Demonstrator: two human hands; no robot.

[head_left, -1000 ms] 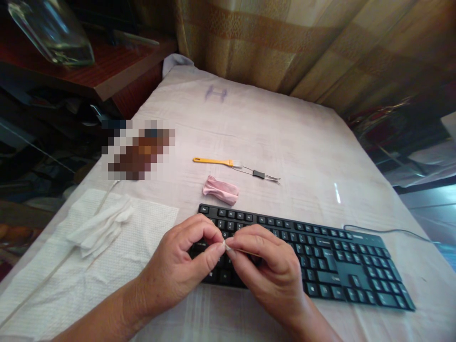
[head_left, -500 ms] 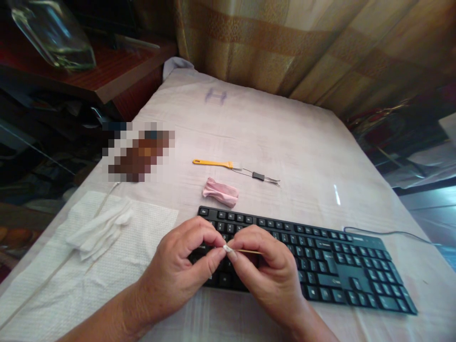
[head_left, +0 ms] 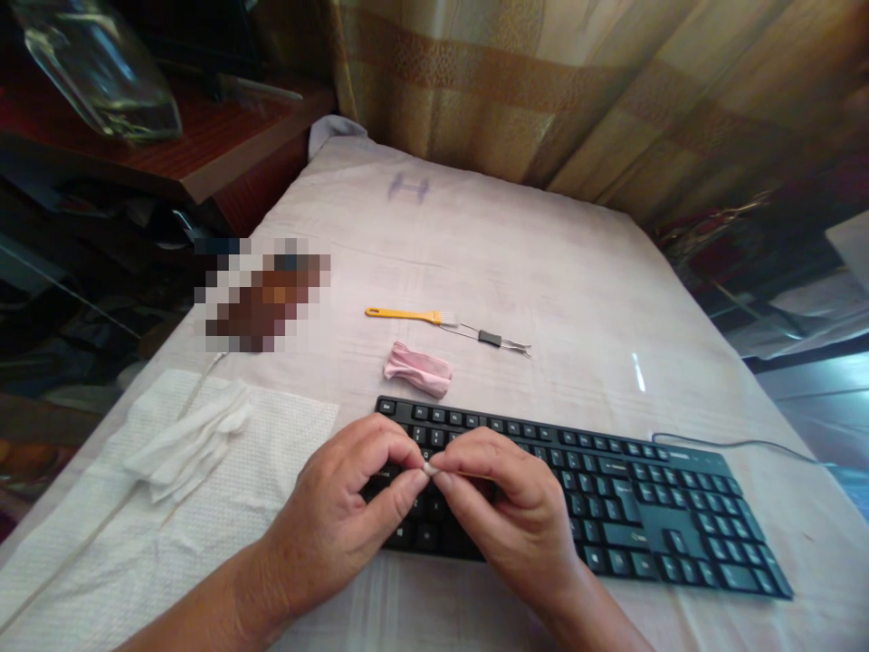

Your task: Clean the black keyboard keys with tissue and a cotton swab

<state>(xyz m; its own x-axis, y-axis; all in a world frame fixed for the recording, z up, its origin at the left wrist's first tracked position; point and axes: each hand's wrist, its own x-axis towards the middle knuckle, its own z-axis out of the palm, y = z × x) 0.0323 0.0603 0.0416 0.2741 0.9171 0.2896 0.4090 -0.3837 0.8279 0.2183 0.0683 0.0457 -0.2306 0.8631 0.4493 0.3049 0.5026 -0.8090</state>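
Above the left part of a black keyboard [head_left: 638, 507], my left hand [head_left: 353, 498] and my right hand [head_left: 509, 507] meet fingertip to fingertip. Between them is a small white wad [head_left: 429, 468], soft like cotton or tissue, on the end of a thin wooden stick. My left thumb and forefinger pinch the wad from its left side. The right thumb and forefinger close on it where it joins the stick, most of which the right fingers hide. Both hands are closed, with the keys beneath them partly covered.
Beyond the keyboard lie a folded pink cloth [head_left: 418, 369], a yellow-handled brush [head_left: 404, 314] and a wire tool with a black sleeve [head_left: 490, 339]. Crumpled white tissue [head_left: 196, 435] rests on a paper towel [head_left: 299, 417] at left. A keyboard cable [head_left: 740, 442] runs right.
The right fingertips have rolled over the white wad, and less of the stick shows now. Both hands stay in nearly the same place above the keyboard.
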